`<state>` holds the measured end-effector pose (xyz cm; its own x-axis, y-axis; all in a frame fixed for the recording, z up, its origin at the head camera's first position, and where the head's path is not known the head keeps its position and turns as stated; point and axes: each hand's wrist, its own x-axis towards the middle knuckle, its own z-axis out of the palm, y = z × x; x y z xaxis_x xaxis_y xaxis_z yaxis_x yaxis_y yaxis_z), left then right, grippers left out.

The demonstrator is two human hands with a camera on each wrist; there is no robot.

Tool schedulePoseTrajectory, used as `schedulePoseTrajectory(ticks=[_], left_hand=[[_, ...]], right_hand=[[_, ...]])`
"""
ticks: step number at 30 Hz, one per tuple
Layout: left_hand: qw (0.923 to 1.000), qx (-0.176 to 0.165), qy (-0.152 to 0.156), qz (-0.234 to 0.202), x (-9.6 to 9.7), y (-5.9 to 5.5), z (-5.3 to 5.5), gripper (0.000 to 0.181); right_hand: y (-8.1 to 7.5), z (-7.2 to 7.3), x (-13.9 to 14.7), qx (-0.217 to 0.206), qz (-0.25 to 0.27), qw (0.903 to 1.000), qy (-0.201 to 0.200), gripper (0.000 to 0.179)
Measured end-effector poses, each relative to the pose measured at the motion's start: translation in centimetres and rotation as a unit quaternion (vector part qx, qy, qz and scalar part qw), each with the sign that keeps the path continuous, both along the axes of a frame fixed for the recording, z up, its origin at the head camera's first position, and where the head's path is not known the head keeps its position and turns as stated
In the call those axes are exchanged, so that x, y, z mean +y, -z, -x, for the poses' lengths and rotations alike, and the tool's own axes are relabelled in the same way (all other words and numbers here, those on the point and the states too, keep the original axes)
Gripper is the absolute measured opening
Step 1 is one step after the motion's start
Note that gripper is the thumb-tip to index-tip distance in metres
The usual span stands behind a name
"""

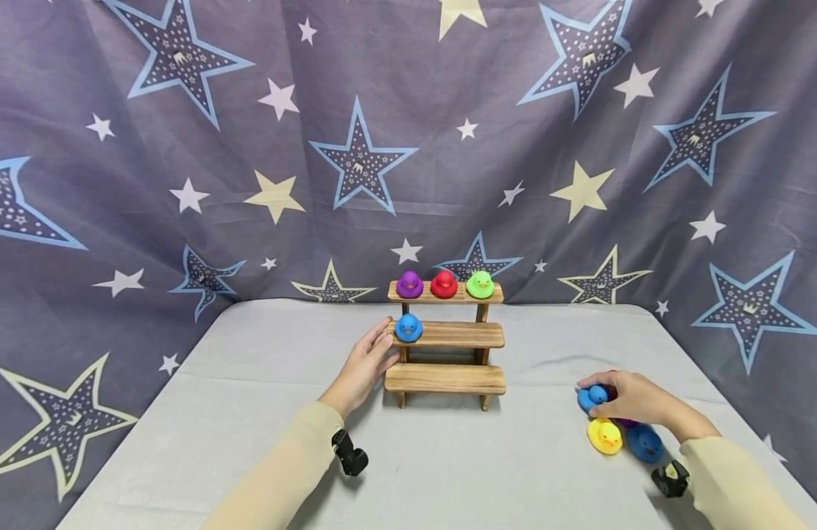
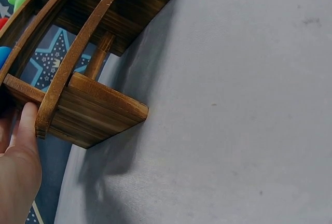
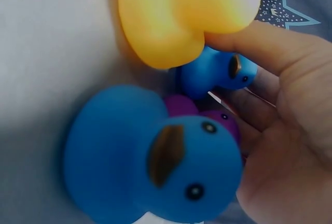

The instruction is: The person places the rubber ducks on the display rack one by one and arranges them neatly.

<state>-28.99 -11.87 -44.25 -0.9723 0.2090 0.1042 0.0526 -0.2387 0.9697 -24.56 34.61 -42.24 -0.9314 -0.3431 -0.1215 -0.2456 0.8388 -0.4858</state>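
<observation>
A three-step wooden stand [image 1: 455, 335] stands mid-table. My left hand [image 1: 365, 364] is at its left end, fingers fairly straight against the middle step; in the left wrist view a finger [image 2: 27, 123] rests on the wood. On the top step sit a purple duck [image 1: 409, 285], a red duck [image 1: 444, 284] and a green duck [image 1: 480, 285]. A blue duck [image 1: 408, 328] sits at the middle step's left end. At right, my right hand [image 1: 637, 399] pinches another blue duck [image 1: 592, 397] between thumb and fingers.
Close by the right hand are a yellow duck [image 1: 605, 436], a darker blue duck [image 1: 645, 443] and a purple duck [image 3: 223, 120], partly hidden. The bottom step [image 1: 444, 378] is the lowest board of the stand. A star-patterned cloth [image 1: 408, 147] hangs behind the table [image 1: 249, 412].
</observation>
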Motion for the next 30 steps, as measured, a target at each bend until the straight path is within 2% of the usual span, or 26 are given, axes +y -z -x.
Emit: schedulePoseTrajectory(ticks=[7,15,30], left_hand=[[1.0,0.0,0.002,0.0,0.0,0.0,0.0,0.054],[1.0,0.005,0.002,0.0,0.0,0.1,0.2,0.054],[1.0,0.002,0.001,0.001,0.0,0.1,0.1,0.054]], right_hand=[[0.0,0.0,0.0,0.0,0.001,1.0,-0.001,0.052],[-0.1,-0.2,-0.2,0.021,0.003,0.9998,-0.003,0.053],[-1.5,-0.1,-1.6,0.073,0.029,0.9966,-0.025,0.053]])
